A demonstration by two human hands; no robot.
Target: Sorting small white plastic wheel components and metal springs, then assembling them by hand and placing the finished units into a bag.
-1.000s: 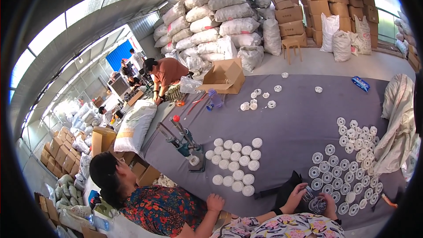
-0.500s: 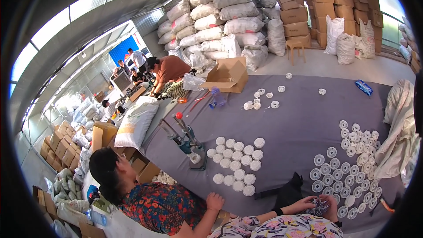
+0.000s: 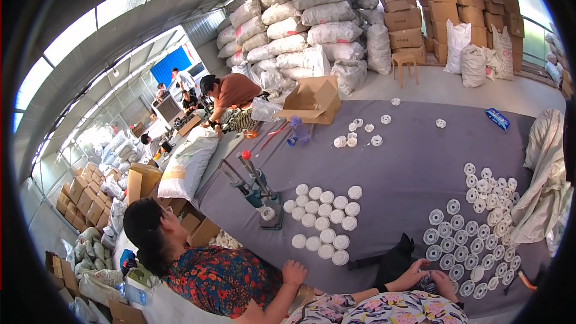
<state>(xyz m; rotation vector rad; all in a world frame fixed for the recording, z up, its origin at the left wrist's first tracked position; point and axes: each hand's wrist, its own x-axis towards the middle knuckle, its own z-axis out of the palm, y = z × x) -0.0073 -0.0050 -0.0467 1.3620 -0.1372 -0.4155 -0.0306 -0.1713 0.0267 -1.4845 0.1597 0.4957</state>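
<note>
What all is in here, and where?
Tablecloth: one, grey, centre
Caps: about twenty, white, centre
Discs: dozens, white, table's right
Press: one, green, table's left
Bottle: one, purple, near box
Open box: one, brown, far edge
Packet: one, blue, far right
Stool: one, tan, behind table
Sacks: many, white, back
Cartons: many, brown, back right
People: several, varied, left
Bundle: one, dark, between hands
Left hand: one, bare, on bundle
Right hand: one, bare, on bundle
</note>
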